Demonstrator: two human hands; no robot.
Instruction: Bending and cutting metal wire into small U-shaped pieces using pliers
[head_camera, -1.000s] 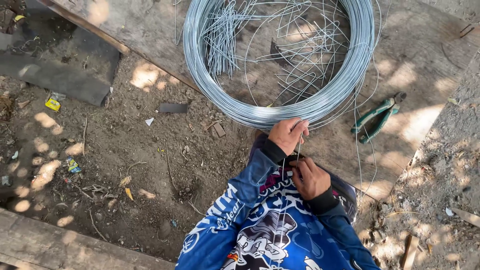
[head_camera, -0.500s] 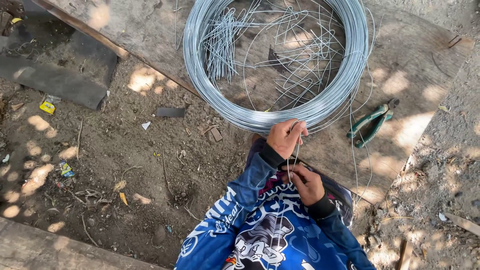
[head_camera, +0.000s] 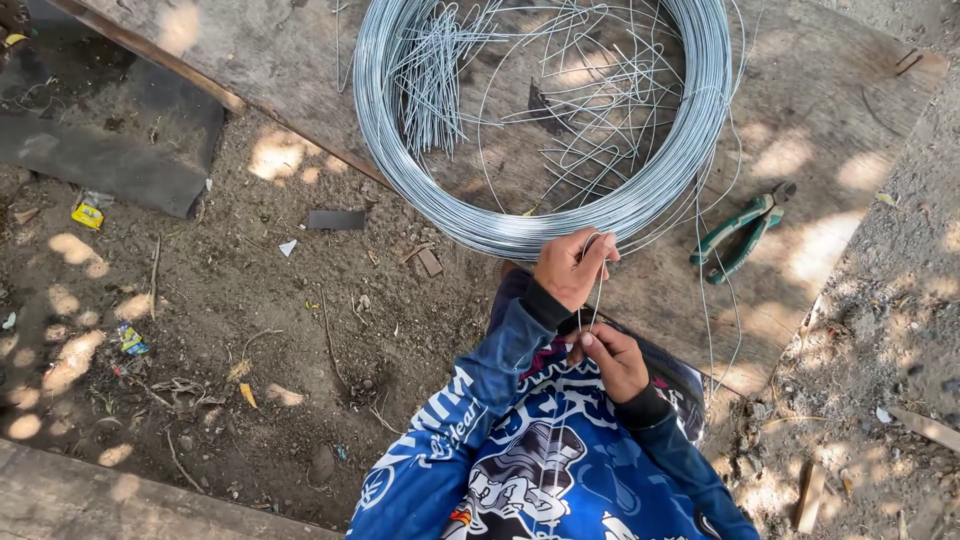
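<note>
We are bending a short wire (head_camera: 597, 290) at the board's (head_camera: 800, 110) near edge: left hand (head_camera: 570, 268) pinches its top, right hand (head_camera: 612, 358) pinches below. Next calls for a firm fold.

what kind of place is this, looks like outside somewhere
Probably an outdoor work yard or building site. The dirt ground is littered with scraps in dappled sunlight, a big wire coil lies on a rough board beside green pliers, and both hands hold a strand of wire.
</note>
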